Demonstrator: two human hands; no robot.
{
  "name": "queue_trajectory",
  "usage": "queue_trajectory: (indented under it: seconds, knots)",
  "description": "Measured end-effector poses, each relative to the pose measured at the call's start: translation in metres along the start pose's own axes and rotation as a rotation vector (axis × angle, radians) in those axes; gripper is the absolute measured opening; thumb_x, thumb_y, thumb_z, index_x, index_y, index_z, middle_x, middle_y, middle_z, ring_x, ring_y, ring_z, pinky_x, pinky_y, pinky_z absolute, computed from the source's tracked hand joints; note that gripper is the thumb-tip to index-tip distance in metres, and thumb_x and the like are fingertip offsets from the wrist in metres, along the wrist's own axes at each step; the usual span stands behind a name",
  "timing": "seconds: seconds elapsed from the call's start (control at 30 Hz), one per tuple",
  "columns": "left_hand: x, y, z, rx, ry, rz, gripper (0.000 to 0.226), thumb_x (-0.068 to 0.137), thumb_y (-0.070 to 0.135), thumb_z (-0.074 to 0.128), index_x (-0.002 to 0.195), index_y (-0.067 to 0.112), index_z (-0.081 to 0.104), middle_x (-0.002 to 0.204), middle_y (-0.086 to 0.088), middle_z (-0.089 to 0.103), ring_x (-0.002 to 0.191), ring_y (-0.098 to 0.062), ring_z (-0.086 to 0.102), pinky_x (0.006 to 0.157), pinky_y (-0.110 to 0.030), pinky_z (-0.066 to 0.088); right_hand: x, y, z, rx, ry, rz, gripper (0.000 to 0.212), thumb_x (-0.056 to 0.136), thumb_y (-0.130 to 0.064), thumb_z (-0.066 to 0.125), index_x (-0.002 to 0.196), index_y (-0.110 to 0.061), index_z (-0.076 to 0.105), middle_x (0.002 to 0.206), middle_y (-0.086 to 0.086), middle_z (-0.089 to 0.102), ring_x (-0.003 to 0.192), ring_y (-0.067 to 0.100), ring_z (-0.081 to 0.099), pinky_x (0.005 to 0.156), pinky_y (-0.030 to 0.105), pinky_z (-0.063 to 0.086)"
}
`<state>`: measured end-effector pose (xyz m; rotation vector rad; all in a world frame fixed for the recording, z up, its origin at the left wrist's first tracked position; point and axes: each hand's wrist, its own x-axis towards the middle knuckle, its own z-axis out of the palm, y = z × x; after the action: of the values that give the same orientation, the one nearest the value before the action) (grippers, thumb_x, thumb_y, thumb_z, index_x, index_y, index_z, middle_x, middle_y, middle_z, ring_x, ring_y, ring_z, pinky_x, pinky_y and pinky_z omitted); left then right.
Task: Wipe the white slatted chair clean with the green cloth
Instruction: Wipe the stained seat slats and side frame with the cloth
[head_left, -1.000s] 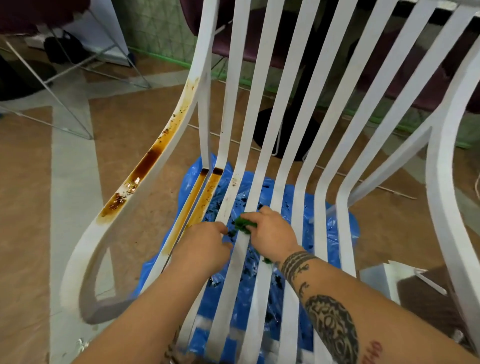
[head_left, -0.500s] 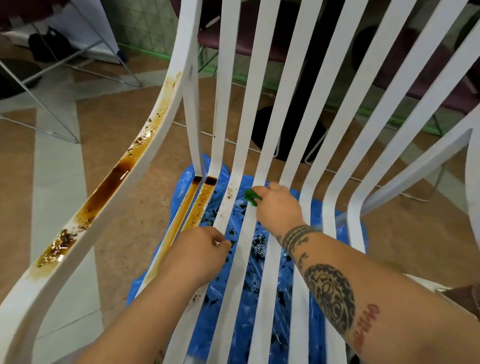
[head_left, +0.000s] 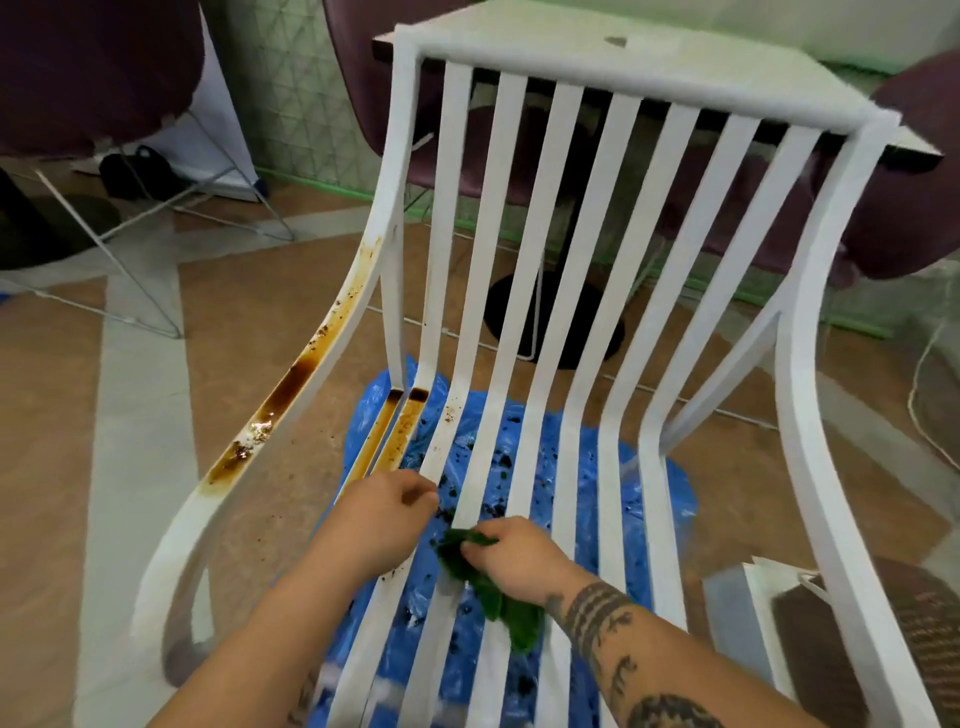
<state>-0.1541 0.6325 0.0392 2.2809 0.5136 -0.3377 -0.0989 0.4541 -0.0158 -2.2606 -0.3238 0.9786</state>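
- Gripping the green cloth (head_left: 496, 597) with the right hand (head_left: 519, 558), pressed on a seat slat of the white slatted chair (head_left: 566, 218).
- Steadying with the left hand (head_left: 384, 512), curled on a slat just beside, no cloth in it.
- Brown stains (head_left: 387, 434) up and to the left, nearer the left hand.
- Running long, away from the body, like the slats.
- Probably wiping that way next.
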Motion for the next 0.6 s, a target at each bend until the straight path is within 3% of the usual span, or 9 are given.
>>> queue_trajectory:
  seconds: [0.07, 0.2, 0.3, 0.4, 0.47, 0.53, 0.6]
  knots:
    - [-0.015, 0.000, -0.003, 0.005, -0.010, 0.028, 0.029, 0.103, 0.039, 0.052, 0.127, 0.031, 0.066, 0.122, 0.010, 0.067, 0.097, -0.009, 0.064, 0.074, -0.022, 0.050, -0.019, -0.004, -0.003, 0.262, -0.084, 0.065, 0.022, 0.100, -0.039, 0.057, 0.095, -0.024, 0.072, 0.096, 0.007, 0.075, 0.090, 0.025, 0.070, 0.091, 0.044, 0.057]
    - [-0.045, -0.003, -0.003, -0.075, -0.023, 0.043, 0.031, 0.102, 0.038, 0.053, 0.129, 0.028, 0.064, 0.116, 0.010, 0.068, 0.095, -0.006, 0.062, 0.080, -0.024, 0.050, -0.057, -0.013, 0.007, 0.965, -0.170, 0.126, 0.034, 0.104, -0.040, 0.049, 0.127, -0.019, 0.064, 0.117, 0.013, 0.074, 0.109, 0.034, 0.070, 0.093, 0.048, 0.056]
    - [-0.068, -0.005, -0.004, -0.250, -0.092, 0.050, 0.042, 0.102, 0.034, 0.055, 0.144, 0.028, 0.051, 0.130, 0.009, 0.061, 0.112, -0.009, 0.060, 0.096, -0.032, 0.051, -0.078, -0.028, 0.017, 1.223, -0.171, 0.132, 0.043, 0.104, -0.044, 0.045, 0.132, -0.017, 0.063, 0.123, 0.016, 0.071, 0.116, 0.034, 0.067, 0.096, 0.049, 0.052]
    - [-0.081, -0.004, -0.008, -0.386, -0.100, 0.091, 0.050, 0.101, 0.031, 0.058, 0.148, 0.038, 0.040, 0.135, 0.011, 0.056, 0.108, -0.006, 0.061, 0.089, -0.027, 0.051, -0.091, -0.043, 0.018, 1.346, -0.219, 0.094, 0.054, 0.103, -0.049, 0.039, 0.133, -0.012, 0.065, 0.131, 0.020, 0.065, 0.124, 0.037, 0.061, 0.111, 0.053, 0.041]
    - [-0.081, -0.005, -0.011, -0.413, -0.031, 0.109, 0.034, 0.100, 0.030, 0.061, 0.131, 0.043, 0.052, 0.112, 0.010, 0.064, 0.095, -0.006, 0.063, 0.078, -0.023, 0.050, -0.095, -0.051, 0.014, 1.387, -0.263, 0.054, 0.060, 0.104, -0.050, 0.034, 0.133, -0.009, 0.065, 0.136, 0.020, 0.062, 0.128, 0.036, 0.058, 0.116, 0.052, 0.034]
    - [-0.080, -0.006, -0.017, -0.472, 0.032, 0.092, 0.005, 0.100, 0.027, 0.062, 0.098, 0.026, 0.067, 0.082, 0.006, 0.067, 0.079, -0.013, 0.063, 0.072, -0.028, 0.050, -0.095, -0.058, 0.007, 1.388, -0.288, 0.032, 0.062, 0.104, -0.051, 0.033, 0.136, -0.006, 0.062, 0.136, 0.022, 0.061, 0.128, 0.038, 0.057, 0.116, 0.053, 0.034]
    - [-0.075, -0.008, -0.027, -0.610, 0.020, 0.071, 0.022, 0.099, 0.027, 0.063, 0.090, 0.007, 0.066, 0.076, -0.003, 0.068, 0.078, -0.022, 0.064, 0.076, -0.034, 0.051, -0.093, -0.066, 0.000, 1.377, -0.316, 0.008, 0.064, 0.103, -0.051, 0.034, 0.138, -0.004, 0.059, 0.138, 0.025, 0.059, 0.129, 0.041, 0.056, 0.117, 0.054, 0.032]
